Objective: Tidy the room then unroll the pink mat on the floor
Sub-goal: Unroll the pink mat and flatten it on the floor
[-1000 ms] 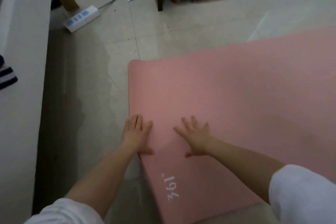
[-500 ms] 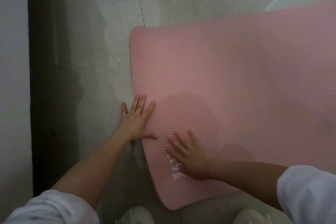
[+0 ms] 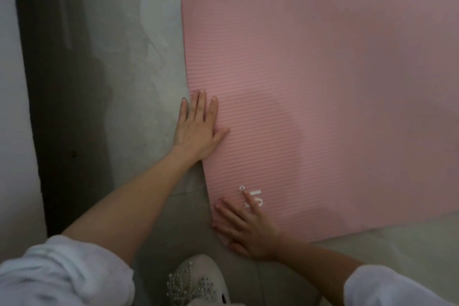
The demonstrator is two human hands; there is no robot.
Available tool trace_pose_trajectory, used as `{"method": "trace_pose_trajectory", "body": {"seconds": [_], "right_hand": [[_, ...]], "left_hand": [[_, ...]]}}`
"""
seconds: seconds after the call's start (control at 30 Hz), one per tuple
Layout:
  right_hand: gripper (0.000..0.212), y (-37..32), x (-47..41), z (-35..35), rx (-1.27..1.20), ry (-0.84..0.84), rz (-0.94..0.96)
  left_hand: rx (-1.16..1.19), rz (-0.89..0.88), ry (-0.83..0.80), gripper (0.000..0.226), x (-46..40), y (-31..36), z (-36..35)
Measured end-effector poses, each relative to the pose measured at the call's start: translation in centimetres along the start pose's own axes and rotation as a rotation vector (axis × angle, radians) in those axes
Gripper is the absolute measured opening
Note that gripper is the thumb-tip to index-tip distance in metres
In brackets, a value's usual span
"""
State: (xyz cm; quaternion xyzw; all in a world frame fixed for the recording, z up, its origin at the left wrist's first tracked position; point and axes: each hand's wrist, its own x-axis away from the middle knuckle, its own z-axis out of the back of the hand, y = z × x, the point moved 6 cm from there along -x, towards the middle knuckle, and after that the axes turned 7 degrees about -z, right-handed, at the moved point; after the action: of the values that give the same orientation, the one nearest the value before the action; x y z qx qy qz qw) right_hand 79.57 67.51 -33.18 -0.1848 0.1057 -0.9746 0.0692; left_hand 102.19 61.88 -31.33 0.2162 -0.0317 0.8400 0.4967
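Ribbed pink foam mat (image 3: pixel 310 97) lies unrolled flat on the pale tiled floor (image 3: pixel 139 62). Right hand (image 3: pixel 246 227) has slid back to the mat's near corner, fingers spread, pressing; left hand (image 3: pixel 198 127) flat on its end edge. Smoothing stage, nearly done.

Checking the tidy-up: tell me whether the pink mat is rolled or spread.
Spread: the pink mat lies flat on the floor, no roll in view.

Both arms extended; left hand (image 3: pixel 197 129) flat, fingers straight together; right hand (image 3: pixel 244 227) flat, fingers splayed, palm down.
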Motion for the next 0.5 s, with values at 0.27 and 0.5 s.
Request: {"method": "trace_pose_trajectory", "body": {"seconds": [0.27, 0.5], "right_hand": [[0.053, 2.8, -2.5, 1.4, 0.059, 0.12, 0.331], [0.054, 5.5, -4.9, 2.9, 0.049, 0.118, 0.404]], "left_hand": [[0.118, 0.064, 0.173, 0.082, -4.3, -0.8, 0.4], [0.078, -0.045, 0.34, 0.061, -3.8, -1.9, 0.3]]}}
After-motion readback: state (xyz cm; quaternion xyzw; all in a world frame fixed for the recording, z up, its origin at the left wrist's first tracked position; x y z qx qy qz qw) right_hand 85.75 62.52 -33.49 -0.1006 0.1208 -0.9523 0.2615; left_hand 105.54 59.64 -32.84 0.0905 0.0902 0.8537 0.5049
